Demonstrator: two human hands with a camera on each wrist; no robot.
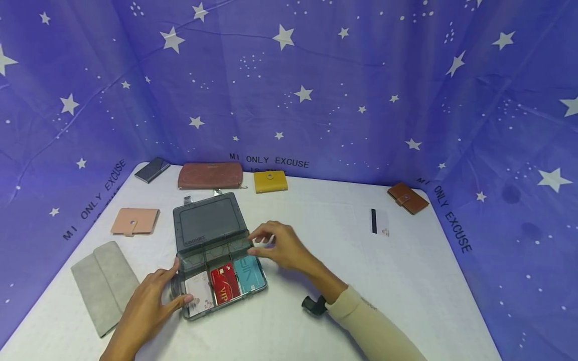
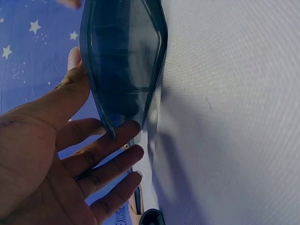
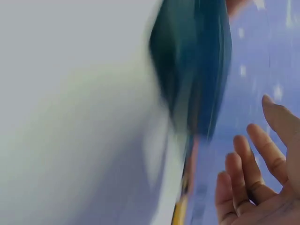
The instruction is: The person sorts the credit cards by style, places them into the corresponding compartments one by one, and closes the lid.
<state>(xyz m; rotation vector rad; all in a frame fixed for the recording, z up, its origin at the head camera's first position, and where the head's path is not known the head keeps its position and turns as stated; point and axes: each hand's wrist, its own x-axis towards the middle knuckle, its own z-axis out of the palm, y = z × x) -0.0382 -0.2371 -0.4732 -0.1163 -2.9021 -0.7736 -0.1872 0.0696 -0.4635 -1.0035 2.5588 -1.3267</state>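
A grey see-through compartment box (image 1: pixel 247 296) lies on the table with its lid (image 1: pixel 208 220) raised at the back. Three cards fill its front row: a white card (image 1: pixel 198 292), a red VIP card (image 1: pixel 225 284) and a teal card (image 1: pixel 249 273). My left hand (image 1: pixel 151 301) holds the box at its left side, thumb over the front corner and fingers along the outer wall; the left wrist view shows them against the box (image 2: pixel 124 61). At the back right corner hovers my right hand (image 1: pixel 280 245), fingers bent and apart, nothing visible between them. The right wrist view is blurred.
A grey pouch (image 1: pixel 106 286) and a pink wallet (image 1: pixel 135 221) lie left. Along the back are a black card holder (image 1: pixel 152 170), a reddish-brown wallet (image 1: pixel 210 175) and a yellow wallet (image 1: pixel 270 181). Right are a white card with a black stripe (image 1: pixel 381 222) and a brown wallet (image 1: pixel 408 198).
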